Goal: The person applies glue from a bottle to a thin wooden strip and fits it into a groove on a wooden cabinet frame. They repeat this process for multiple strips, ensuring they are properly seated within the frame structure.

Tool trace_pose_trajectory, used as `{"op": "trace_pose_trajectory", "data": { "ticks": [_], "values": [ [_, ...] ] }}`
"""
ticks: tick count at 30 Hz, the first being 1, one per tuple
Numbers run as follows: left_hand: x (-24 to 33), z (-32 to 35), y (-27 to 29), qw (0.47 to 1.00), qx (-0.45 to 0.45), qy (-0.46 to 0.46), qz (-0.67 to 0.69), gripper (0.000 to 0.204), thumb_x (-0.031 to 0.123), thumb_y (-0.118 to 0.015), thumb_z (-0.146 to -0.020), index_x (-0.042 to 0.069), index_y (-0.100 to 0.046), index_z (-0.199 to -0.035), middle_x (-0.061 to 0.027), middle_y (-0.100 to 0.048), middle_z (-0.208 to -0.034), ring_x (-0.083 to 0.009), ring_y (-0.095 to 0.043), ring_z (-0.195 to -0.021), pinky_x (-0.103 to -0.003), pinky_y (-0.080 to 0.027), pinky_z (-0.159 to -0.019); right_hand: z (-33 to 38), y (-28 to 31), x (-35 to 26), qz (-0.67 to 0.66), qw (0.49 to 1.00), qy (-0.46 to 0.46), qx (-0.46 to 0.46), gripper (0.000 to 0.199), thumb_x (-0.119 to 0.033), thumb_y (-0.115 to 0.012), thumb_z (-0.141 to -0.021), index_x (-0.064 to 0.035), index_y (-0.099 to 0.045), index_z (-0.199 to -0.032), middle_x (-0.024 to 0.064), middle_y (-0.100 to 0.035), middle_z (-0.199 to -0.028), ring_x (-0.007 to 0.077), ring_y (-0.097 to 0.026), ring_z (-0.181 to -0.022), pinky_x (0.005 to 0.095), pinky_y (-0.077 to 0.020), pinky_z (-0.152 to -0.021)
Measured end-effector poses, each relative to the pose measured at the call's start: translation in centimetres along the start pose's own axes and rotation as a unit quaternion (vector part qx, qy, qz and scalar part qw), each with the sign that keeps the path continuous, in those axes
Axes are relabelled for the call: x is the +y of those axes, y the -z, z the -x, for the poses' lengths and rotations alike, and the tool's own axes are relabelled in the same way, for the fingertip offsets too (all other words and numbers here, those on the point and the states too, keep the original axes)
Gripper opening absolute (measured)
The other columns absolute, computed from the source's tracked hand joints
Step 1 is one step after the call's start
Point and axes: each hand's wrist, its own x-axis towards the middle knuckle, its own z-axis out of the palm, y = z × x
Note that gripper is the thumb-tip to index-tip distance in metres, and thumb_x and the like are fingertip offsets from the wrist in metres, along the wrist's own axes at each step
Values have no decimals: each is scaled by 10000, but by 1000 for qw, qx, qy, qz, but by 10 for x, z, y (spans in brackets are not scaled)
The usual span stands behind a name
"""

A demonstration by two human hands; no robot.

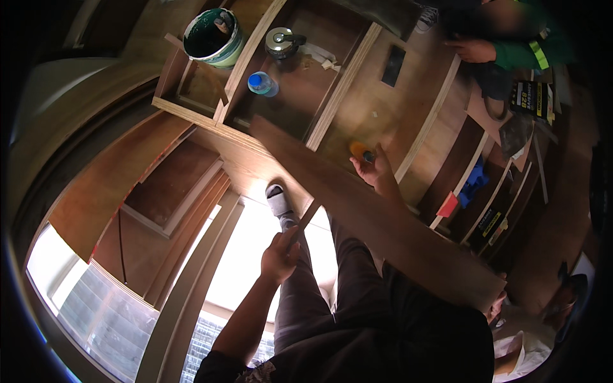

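Note:
My left hand (280,256) is closed round the lower end of a narrow dark strip (309,216), whose kind I cannot make out. A long brown board (370,207) lies slantwise across the middle, passing over my right forearm. Beyond it my right hand (375,171) has its fingers round a small orange thing with a dark middle (361,151), too blurred to name, over the plywood panel (338,131). Another person's hand (498,299) is at the board's near right end.
A paint bucket (213,39), a metal-lidded container (282,43) and a blue-capped bottle (262,84) stand in the wooden frame's bays. At the far right a co-worker's hand (476,50) shows beside a green sleeve (514,54). A black box (532,101) and blue cloth (473,183) lie right.

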Motion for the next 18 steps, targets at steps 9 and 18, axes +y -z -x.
{"op": "trace_pose_trajectory", "data": {
  "ticks": [9, 18],
  "values": [
    [11, -76, -16, 995, 59, -78, 5, 404, 166, -585, -929, 176, -552, -1331, -125, -628, -1028, -375, -675, -866, -479, -562, -720, -11, 28, -4, 144, 977, 67, -146, 518, -462, -611, -979, -35, -567, -1268, 192, -578, -1256, 286, -672, -911, 368, -578, -830],
    [20, -152, -9, 979, 122, -160, -8, 419, 120, -598, -909, 145, -600, -1327, -141, -639, -966, -352, -668, -788, -434, -548, -671, 53, 5, 1, 149, 921, 264, -245, 418, -268, -642, -955, -116, -585, -1341, 130, -582, -1401, 283, -535, -1282, 473, -432, -1032]
  ]
}}
